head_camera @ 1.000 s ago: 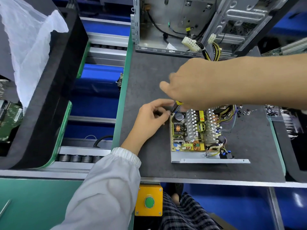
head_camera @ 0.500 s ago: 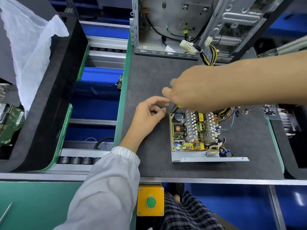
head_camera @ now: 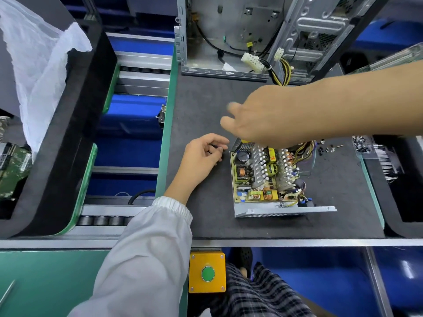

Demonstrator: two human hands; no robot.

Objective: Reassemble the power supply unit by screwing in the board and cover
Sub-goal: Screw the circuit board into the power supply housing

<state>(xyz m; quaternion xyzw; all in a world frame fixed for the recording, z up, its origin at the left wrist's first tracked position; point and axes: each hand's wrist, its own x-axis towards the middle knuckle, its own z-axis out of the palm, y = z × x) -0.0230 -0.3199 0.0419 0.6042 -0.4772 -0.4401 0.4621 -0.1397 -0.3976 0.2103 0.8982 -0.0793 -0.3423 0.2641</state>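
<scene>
The open power supply unit point(head_camera: 270, 209) sits on the dark mat, its circuit board point(head_camera: 263, 177) inside the metal base. My right hand point(head_camera: 263, 120) hovers over the unit's far left corner and grips a yellow-handled screwdriver point(head_camera: 237, 148). Most of the handle is hidden under the hand. The black shaft points down at the board's far left corner. My left hand point(head_camera: 201, 156) rests on the mat just left of the unit, fingers loosely curled, with nothing clearly held.
Loose screws point(head_camera: 329, 148) lie on the mat right of the unit, beside a tray of small parts point(head_camera: 364, 147). An open computer case point(head_camera: 251, 35) stands at the back. Black foam trays flank the mat point(head_camera: 201, 99). A yellow button box point(head_camera: 207, 272) hangs below the front edge.
My left hand has let go of the screwdriver shaft and drawn back a little to the left. My right hand stays over the corner with its fingers shifting on the handle.
</scene>
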